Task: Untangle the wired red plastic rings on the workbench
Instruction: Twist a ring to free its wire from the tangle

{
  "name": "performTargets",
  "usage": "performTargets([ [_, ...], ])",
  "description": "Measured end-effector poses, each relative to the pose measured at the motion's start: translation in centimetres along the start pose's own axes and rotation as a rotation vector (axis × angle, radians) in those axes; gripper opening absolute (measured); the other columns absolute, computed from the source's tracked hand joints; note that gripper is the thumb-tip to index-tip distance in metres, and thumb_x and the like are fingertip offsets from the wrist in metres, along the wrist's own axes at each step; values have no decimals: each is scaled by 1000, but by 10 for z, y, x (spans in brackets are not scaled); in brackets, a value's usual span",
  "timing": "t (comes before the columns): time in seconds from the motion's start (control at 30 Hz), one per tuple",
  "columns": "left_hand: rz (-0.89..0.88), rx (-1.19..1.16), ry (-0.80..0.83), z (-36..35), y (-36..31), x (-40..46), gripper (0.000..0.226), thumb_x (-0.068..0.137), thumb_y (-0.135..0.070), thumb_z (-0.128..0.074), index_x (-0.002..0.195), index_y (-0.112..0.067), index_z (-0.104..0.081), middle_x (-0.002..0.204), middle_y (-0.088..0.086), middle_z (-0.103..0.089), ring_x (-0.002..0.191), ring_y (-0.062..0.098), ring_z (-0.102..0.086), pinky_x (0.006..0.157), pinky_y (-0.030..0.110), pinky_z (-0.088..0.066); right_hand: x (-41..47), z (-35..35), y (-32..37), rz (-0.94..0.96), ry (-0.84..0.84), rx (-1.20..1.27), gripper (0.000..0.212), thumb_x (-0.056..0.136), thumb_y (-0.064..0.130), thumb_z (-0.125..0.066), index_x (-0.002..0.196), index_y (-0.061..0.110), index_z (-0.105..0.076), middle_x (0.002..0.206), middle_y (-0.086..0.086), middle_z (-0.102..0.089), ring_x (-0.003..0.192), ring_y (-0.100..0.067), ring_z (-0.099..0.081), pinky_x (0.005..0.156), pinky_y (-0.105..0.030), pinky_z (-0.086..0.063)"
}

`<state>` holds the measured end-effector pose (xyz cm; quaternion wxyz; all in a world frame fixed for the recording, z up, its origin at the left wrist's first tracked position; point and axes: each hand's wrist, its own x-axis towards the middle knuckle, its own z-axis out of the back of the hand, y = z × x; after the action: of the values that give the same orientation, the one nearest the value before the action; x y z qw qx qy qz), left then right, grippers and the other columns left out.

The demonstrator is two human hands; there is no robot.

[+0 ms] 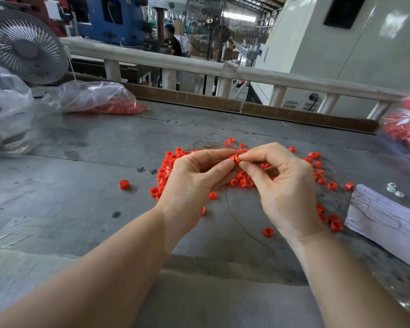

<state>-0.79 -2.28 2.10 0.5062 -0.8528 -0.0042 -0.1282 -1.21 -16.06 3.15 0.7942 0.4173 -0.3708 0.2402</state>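
The grey worktop (85, 147) fills mid-frame; at its centre a pile of red rings (168, 165) lies snarled in thin wire (208, 144), so most untangling looks undone. A few loose rings, like one (123, 184) at left, seem freed. Left hand (194, 178) and right hand (284, 185) each pinch one held ring (234, 159) in a narrow grip

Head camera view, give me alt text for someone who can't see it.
Two bare hands, left hand and right hand, pinch one red ring between them above a pile of wired red rings on a grey workbench. Plastic bags of rings and a white fan sit behind.
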Motion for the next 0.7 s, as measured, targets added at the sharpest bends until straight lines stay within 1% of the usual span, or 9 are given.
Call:
performTargets([
  [0.1, -3, -4, -4, -1, 0, 0, 21, 80, 1, -60, 80, -14, -74, 82, 4, -74, 81, 12, -70, 72, 18, -55, -1, 0, -1, 42, -5, -37, 7, 79, -2, -69, 80, 5, -71, 80, -1, -65, 78, -8, -60, 72, -13, -46],
  [0.23, -4, -13, 7, -2, 0, 0, 17, 80, 2, -59, 87, -9, -70, 82, 4, -74, 80, 11, -70, 71, 17, -54, -1, -1, -1, 63, -22, -50, 5, 78, -1, -69, 79, 3, -70, 79, -2, -65, 77, -9, -60, 72, -20, -49],
  [0.4, -3, -7, -2, -1, 1, 1, 17, 81, 2, -59, 88, -9, -70, 83, 4, -74, 80, 11, -70, 71, 17, -54, -2, -3, -1, 67, -19, -49, 4, 78, -1, -68, 79, 2, -70, 79, -2, -65, 76, -11, -60, 71, -25, -50],
  [0.47, 2, -7, -10, 0, 1, 0, 17, 81, 3, -59, 88, -8, -70, 82, 5, -74, 79, 12, -70, 70, 16, -54, -1, -3, -1, 62, -8, -46, 5, 78, -2, -68, 79, 2, -70, 79, -2, -64, 77, -10, -60, 72, -22, -50],
  [0.6, 18, -22, -20, 1, 2, 0, 16, 80, 2, -60, 91, -4, -69, 82, 6, -74, 79, 12, -70, 69, 16, -54, -1, -3, -1, 53, 11, -36, 7, 78, -3, -68, 80, 3, -71, 79, 0, -63, 78, -9, -59, 73, -13, -46],
  [0.7, 32, -34, -21, 0, 1, 0, 15, 78, -1, -60, 89, -5, -69, 81, 5, -74, 77, 11, -70, 68, 15, -54, -1, -3, 0, 41, 19, -32, 8, 79, -4, -67, 81, 3, -71, 80, -1, -62, 78, -8, -58, 73, -11, -44],
])
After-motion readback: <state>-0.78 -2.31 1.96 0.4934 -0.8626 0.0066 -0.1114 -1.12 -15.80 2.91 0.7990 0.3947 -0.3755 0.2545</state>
